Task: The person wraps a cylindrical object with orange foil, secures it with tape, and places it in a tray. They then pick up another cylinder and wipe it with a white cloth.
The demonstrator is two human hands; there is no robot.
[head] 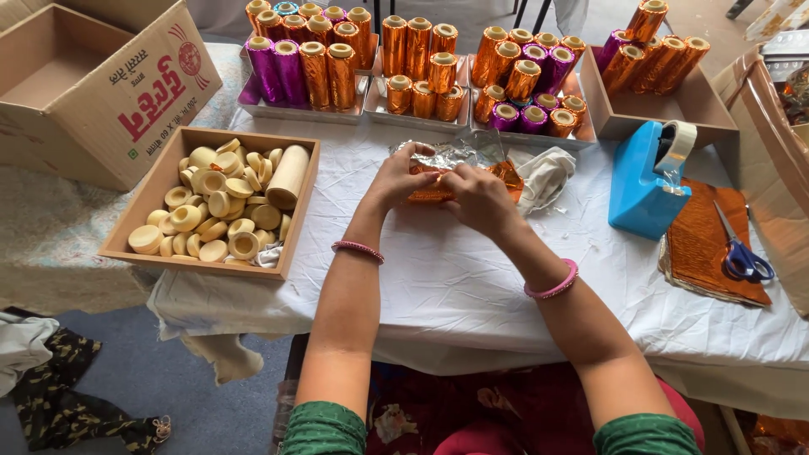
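Observation:
My left hand (403, 176) and my right hand (477, 196) meet over the white-covered table (438, 278), both closed on an orange foil-wrapped roll (508, 176) with crinkled silver foil (455, 152) sticking out behind it. Most of the roll is hidden by my fingers. A pink bangle sits on each wrist. A white cloth (543, 175) lies just right of my right hand.
A wooden tray (297, 217) of cream plastic caps and one bare tube sits at left, beside an open cardboard box (101, 84). Trays of orange and purple wrapped rolls (421, 59) line the far edge. A blue tape dispenser (645, 181), orange foil sheets (699, 244) and scissors (742, 253) lie right.

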